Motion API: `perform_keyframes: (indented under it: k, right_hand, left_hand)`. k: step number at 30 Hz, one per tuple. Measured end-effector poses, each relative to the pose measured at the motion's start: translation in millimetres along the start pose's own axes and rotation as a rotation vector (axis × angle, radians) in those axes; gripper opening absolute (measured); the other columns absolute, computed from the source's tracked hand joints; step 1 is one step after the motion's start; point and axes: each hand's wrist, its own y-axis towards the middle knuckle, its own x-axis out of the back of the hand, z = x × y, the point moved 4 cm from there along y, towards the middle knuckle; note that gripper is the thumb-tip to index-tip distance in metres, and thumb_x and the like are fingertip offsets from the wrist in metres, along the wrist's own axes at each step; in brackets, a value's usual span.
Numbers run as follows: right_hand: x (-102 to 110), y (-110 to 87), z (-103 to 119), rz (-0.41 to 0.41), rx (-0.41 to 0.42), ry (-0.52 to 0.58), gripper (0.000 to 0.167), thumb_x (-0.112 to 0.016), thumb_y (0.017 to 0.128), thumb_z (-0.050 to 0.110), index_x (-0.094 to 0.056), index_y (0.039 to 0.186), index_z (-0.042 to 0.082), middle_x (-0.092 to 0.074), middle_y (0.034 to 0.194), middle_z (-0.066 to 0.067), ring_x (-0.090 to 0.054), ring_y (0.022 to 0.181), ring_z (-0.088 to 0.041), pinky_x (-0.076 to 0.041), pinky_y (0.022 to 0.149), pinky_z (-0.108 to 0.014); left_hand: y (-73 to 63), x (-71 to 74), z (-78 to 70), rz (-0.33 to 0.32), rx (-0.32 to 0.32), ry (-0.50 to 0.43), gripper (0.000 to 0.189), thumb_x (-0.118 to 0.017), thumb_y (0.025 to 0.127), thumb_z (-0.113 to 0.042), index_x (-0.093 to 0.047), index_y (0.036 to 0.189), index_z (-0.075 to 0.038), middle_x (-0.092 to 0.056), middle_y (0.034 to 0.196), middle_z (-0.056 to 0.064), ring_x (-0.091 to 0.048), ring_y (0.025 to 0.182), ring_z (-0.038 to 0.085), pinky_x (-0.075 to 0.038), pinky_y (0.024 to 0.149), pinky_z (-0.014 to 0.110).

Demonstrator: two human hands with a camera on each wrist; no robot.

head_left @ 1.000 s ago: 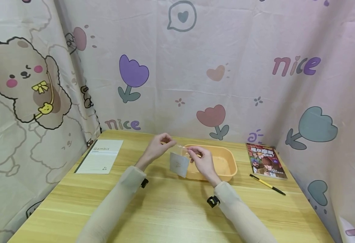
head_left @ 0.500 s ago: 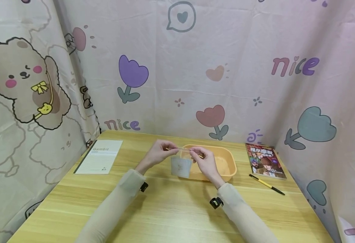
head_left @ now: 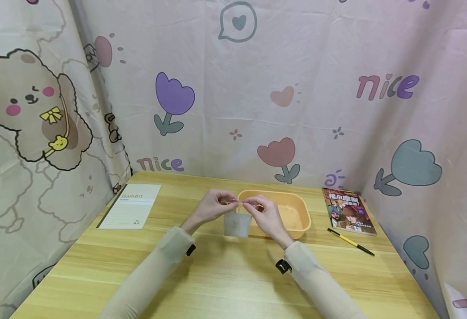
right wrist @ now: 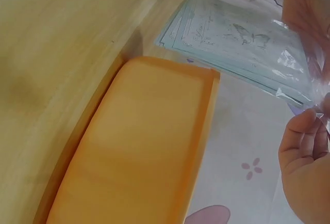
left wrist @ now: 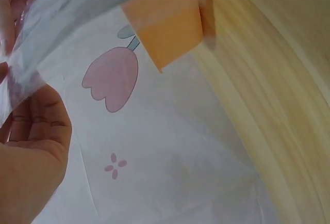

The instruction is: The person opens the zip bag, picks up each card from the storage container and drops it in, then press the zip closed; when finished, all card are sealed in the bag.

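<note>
Between both hands hangs a clear plastic bag [head_left: 237, 224] with a stack of pale paper sheets inside. In the right wrist view the sheets [right wrist: 242, 35] are light blue-green, printed with a butterfly. My left hand [head_left: 213, 206] pinches the top edge of the bag at its left. My right hand [head_left: 266, 215] pinches the same edge at its right, the fingertips of both hands close together. Crinkled clear plastic [left wrist: 23, 79] shows between the fingers in the left wrist view. The bag overlaps the front left of an orange plastic basin [head_left: 297, 215] in the head view.
On the left of the wooden table [head_left: 225, 279] lies a white notebook [head_left: 131, 207] marked "Gambit". A comic magazine [head_left: 349, 212] and a yellow-and-black pen [head_left: 351, 242] lie at the right. A printed curtain [head_left: 217, 102] stands behind and along both sides.
My hands have drawn together along the bag's top edge, the left one moving down and right. The bag has turned from slanted to facing me and hangs slightly lower.
</note>
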Motion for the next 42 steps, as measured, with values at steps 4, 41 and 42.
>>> perform_keyframes:
  k: [4, 41, 42]
  right_hand:
    - [-1, -1.1, 2, 0.017, 0.003, -0.004, 0.010, -0.069, 0.091, 0.019, -0.075, 0.098, 0.014, -0.070, 0.093, 0.000, -0.059, 0.075, -0.008, -0.051, 0.060, -0.022]
    - [3, -10.2, 30, 0.029, -0.032, -0.068, 0.011, -0.067, 0.091, 0.007, -0.072, 0.096, 0.000, -0.071, 0.095, -0.013, -0.064, 0.085, -0.014, -0.051, 0.068, -0.019]
    - [5, -10.9, 35, 0.027, -0.030, -0.067, 0.011, -0.067, 0.091, 0.007, -0.072, 0.096, 0.000, -0.071, 0.095, -0.012, -0.063, 0.085, -0.013, -0.051, 0.067, -0.019]
  left_hand:
    - [-0.9, -1.8, -2.7, 0.012, -0.037, 0.020, 0.012, -0.072, 0.088, -0.011, -0.075, 0.095, -0.003, -0.075, 0.093, 0.010, -0.070, 0.083, 0.016, -0.060, 0.073, 0.026]
    - [-4.9, -13.5, -2.2, 0.011, -0.039, 0.030, 0.011, -0.070, 0.090, -0.017, -0.075, 0.094, -0.008, -0.074, 0.085, 0.008, -0.058, 0.065, 0.011, -0.046, 0.053, 0.018]
    - [-4.8, -13.4, -2.2, 0.011, -0.033, 0.032, 0.012, -0.070, 0.090, -0.015, -0.075, 0.095, -0.006, -0.074, 0.088, 0.010, -0.059, 0.066, 0.011, -0.046, 0.054, 0.017]
